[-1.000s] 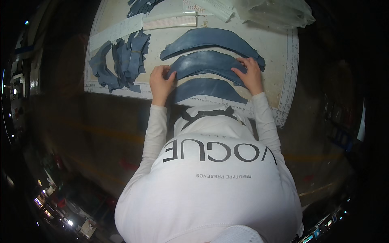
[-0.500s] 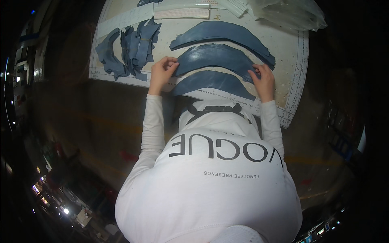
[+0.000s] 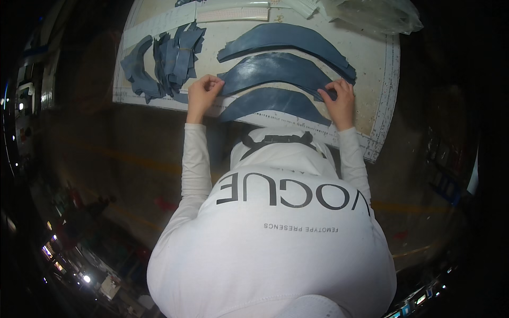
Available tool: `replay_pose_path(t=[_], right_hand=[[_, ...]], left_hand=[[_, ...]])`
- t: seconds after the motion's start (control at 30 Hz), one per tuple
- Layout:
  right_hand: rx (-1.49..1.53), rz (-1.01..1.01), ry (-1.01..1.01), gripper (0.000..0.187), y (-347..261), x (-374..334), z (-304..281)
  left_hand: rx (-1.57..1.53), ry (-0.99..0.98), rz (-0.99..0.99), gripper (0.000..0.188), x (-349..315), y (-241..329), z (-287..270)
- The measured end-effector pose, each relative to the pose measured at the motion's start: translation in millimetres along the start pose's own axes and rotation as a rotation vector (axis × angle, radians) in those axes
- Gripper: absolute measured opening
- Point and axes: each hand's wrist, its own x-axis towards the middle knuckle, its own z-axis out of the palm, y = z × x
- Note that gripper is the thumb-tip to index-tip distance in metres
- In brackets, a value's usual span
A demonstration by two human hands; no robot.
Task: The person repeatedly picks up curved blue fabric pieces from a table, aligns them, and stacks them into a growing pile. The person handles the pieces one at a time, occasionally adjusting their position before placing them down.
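Three curved blue-grey sheet pieces, smooth like leather, lie one behind another on the white board. My left hand (image 3: 204,94) pinches the left end of the middle curved piece (image 3: 273,71) between thumb and fingers. At the right end of that piece is my right hand (image 3: 339,100), its thumb and fingers closed around the tip. The far curved piece (image 3: 286,38) looks like a stack of several layers. Closest to me, the near curved piece (image 3: 273,103) rests at the board's front edge, touched by neither hand.
Bundles of blue-grey pieces (image 3: 177,58) lie at the left of the board (image 3: 379,95), some tied. Along the back are white strips (image 3: 233,14) and a clear plastic bag (image 3: 379,15). Dark floor surrounds the board.
The whole view has shifted slightly. Both hands stay at the ends of the middle curved piece, and the right fingers have moved a little at its tip.
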Motion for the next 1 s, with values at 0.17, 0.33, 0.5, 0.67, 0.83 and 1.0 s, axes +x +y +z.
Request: replay_pose_path(t=[0.17, 0.33, 0.5, 0.67, 0.83, 1.0], right_hand=[[0.190, 0.151, -0.269, 0.024, -3, -27, -35], [0.077, 0.265, -0.427, 0.022, -7, -50, -42], [-0.226, 0.092, -0.184, 0.036, -17, -54, -26], [0.063, 0.161, -0.241, 0.046, -31, -59, 6], [0.062, 0.083, -0.272, 0.026, -30, -52, 4], [0.294, 0.090, -0.383, 0.025, -31, -15, -37]], left_hand=[[0.013, -0.164, -0.043, 0.018, -20, 5, -7], [0.266, -0.186, 0.010, 0.015, -38, 5, 9], [0.354, -0.031, 0.077, 0.021, -48, 15, 22], [0.392, -0.068, 0.091, 0.029, -57, 16, 34], [0.312, -0.201, 0.096, 0.032, -51, 19, 23], [0.059, -0.324, 0.083, 0.017, -24, 52, -5]])
